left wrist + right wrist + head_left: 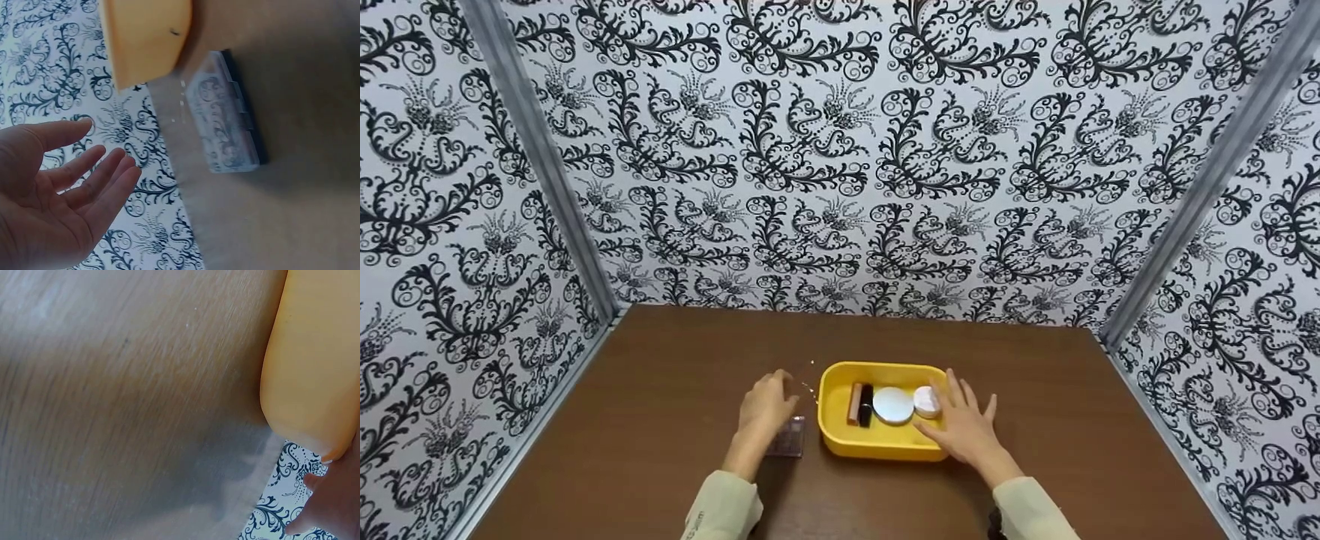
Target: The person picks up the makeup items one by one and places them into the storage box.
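Observation:
My left hand hovers to the left of the yellow container, its fingers loosely bent with nothing between them. Partly hidden under that wrist lies a flat makeup palette; the left wrist view shows its clear lid and dark base. Spread fingers of my right hand reach over the container's right end, beside a small white round jar. Whether they touch the jar or rim I cannot tell. Also inside are a silvery-white round compact, a black tube and a brownish-orange tube.
The container stands on a brown wooden table. Tiny white specks lie left of its rim. Walls with a black-and-white scroll pattern enclose the table at the back and both sides, with grey posts at the corners.

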A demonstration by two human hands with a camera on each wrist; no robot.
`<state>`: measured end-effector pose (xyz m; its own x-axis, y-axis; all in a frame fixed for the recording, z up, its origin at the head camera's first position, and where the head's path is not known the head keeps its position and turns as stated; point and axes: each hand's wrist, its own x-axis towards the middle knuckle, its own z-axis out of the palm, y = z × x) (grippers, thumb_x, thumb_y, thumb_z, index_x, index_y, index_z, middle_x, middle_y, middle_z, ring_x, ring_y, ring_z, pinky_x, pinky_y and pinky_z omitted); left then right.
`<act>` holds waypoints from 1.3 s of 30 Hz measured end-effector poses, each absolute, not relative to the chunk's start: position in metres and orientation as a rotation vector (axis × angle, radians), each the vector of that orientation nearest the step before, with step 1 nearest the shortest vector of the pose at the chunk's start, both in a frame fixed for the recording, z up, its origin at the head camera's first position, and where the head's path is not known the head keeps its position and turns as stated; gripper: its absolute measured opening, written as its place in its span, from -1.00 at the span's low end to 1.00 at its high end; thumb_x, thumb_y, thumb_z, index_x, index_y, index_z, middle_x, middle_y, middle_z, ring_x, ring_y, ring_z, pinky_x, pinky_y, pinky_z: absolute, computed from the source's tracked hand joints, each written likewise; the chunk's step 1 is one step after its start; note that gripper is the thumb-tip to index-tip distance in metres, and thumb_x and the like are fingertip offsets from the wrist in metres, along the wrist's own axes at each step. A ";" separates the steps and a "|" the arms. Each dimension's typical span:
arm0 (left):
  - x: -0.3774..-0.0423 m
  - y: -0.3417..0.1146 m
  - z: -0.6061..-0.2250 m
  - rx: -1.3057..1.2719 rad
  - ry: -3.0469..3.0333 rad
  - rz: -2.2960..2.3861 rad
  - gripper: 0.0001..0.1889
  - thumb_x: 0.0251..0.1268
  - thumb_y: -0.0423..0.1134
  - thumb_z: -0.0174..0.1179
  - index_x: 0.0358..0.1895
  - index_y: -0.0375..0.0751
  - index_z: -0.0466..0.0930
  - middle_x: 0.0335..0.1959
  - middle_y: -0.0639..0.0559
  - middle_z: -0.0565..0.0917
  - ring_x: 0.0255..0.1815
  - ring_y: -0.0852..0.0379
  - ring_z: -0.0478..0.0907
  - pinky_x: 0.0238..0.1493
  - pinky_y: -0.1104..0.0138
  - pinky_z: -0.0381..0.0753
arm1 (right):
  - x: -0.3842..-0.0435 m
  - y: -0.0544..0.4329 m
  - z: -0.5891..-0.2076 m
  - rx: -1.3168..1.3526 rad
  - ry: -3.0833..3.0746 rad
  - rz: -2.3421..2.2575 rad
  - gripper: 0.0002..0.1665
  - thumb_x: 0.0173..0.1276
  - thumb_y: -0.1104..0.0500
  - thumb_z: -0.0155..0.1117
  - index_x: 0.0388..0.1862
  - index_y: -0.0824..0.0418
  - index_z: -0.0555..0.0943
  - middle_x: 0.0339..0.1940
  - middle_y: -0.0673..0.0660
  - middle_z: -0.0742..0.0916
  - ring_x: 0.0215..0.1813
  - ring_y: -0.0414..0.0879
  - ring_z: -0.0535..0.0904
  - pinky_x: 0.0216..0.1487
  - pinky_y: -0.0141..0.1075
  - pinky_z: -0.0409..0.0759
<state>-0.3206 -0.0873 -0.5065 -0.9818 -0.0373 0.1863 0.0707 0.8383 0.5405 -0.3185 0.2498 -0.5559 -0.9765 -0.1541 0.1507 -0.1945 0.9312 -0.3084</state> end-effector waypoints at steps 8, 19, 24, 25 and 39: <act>-0.317 -0.092 -0.520 0.084 -2.910 -0.797 -0.61 0.18 -0.19 0.39 0.03 -0.30 0.61 -0.06 -0.28 0.69 -0.03 -0.29 0.66 0.00 -0.06 0.65 | -0.317 0.249 -0.556 0.282 -2.923 0.522 -0.01 0.26 -0.33 0.27 0.54 0.11 0.28 0.62 0.30 0.17 0.56 0.37 0.12 0.37 0.58 -0.30; -0.310 -0.093 -0.531 0.194 -3.083 -0.714 -0.33 0.06 -0.14 0.44 0.22 -0.43 0.48 0.17 -0.43 0.53 0.08 -0.38 0.58 0.06 -0.13 0.62 | -0.321 0.252 -0.563 0.291 -2.893 0.538 0.02 0.24 -0.38 0.24 0.56 0.07 0.25 0.62 0.29 0.18 0.56 0.37 0.12 0.37 0.57 -0.35; -0.307 -0.092 -0.535 0.151 -3.133 -0.680 -0.42 0.15 -0.23 0.39 0.23 -0.40 0.48 0.15 -0.38 0.52 0.10 -0.36 0.56 0.09 -0.12 0.61 | -0.322 0.251 -0.563 0.276 -2.916 0.548 0.02 0.25 -0.36 0.26 0.57 0.05 0.23 0.64 0.28 0.15 0.58 0.37 0.08 0.38 0.56 -0.38; -0.306 -0.092 -0.536 0.141 -3.133 -0.669 -0.44 0.15 -0.25 0.39 0.22 -0.39 0.49 0.12 -0.37 0.54 0.08 -0.36 0.56 0.07 -0.12 0.61 | -0.322 0.251 -0.563 0.273 -2.922 0.556 0.02 0.25 -0.36 0.26 0.57 0.05 0.23 0.64 0.27 0.13 0.59 0.36 0.07 0.39 0.55 -0.39; -0.307 -0.097 -0.541 0.127 -3.124 -0.743 -0.15 -0.21 -0.31 0.62 0.29 -0.42 0.45 0.22 -0.44 0.30 -0.27 -0.24 0.58 -0.23 0.00 0.68 | -0.319 0.249 -0.559 0.257 -2.931 0.535 0.00 0.26 -0.34 0.27 0.56 0.06 0.25 0.64 0.27 0.16 0.58 0.36 0.09 0.39 0.56 -0.34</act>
